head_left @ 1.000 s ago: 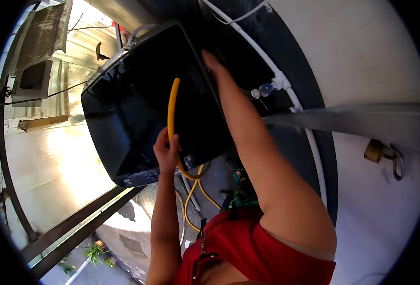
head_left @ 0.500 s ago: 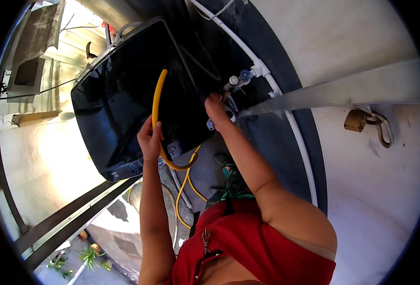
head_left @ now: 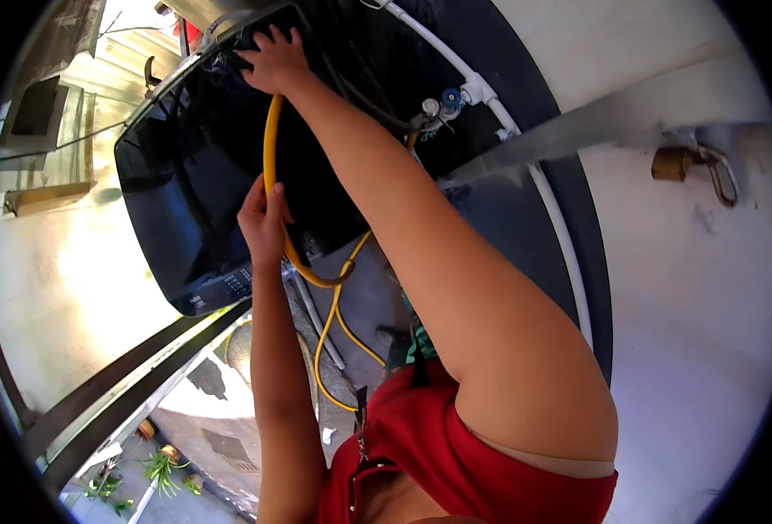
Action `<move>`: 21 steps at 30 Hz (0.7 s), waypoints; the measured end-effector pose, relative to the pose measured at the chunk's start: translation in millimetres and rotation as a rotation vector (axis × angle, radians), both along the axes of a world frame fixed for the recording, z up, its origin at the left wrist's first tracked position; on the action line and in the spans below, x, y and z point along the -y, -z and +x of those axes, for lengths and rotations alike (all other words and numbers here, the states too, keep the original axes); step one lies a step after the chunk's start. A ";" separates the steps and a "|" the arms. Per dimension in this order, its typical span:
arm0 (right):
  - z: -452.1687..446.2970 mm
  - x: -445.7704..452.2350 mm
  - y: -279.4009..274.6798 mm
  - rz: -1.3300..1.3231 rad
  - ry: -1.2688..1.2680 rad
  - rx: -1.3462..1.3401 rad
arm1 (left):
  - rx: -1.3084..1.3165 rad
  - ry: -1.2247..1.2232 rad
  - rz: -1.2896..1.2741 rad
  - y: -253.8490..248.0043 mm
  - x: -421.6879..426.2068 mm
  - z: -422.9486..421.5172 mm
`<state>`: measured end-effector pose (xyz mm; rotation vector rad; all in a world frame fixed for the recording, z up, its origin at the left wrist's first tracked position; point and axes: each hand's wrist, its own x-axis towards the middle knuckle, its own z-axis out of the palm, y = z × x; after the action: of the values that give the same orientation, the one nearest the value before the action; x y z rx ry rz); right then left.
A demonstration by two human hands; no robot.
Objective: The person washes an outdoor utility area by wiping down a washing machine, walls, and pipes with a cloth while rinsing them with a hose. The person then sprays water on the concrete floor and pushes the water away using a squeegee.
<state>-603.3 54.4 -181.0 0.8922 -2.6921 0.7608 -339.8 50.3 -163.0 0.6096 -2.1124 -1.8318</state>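
Note:
My left hand (head_left: pixel 263 218) is closed around a yellow hose (head_left: pixel 270 148), which curves down toward me and bends near the front edge of a glossy black machine top (head_left: pixel 176 201), which looks like a washing machine lid. Stretched far across that top, my right hand (head_left: pixel 274 59) has its fingers spread, with nothing visible in them. The hose's upper end disappears under my right wrist. Whether the right palm touches the surface I cannot tell.
Right of the machine, a tap with a blue handle (head_left: pixel 451 98) joins a white pipe (head_left: pixel 560 227) along the wall. A padlock (head_left: pixel 671 163) hangs at the right. More yellow hose (head_left: pixel 323 349) trails on the floor. Potted plants (head_left: pixel 166 467) stand at the lower left.
My right hand has left the tap area and reached up and left over the machine top, fingers now spread. My left hand still holds the hose. The view has shifted slightly.

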 end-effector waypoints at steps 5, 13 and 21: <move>24.5 -36.8 13.8 -0.002 -0.091 -0.039 | -0.020 -0.096 0.177 -5.7 -4.0 49.5; 216.6 -56.4 2.9 0.006 0.053 -0.179 | -0.112 -0.291 0.191 6.3 1.6 199.7; 341.5 9.5 -6.5 -0.086 -0.206 -0.026 | -0.080 -0.270 0.093 -15.4 20.1 300.9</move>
<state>-261.8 44.9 -174.5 1.1617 -2.5502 0.8927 -38.8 30.2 -147.7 0.7871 -1.8028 -1.7783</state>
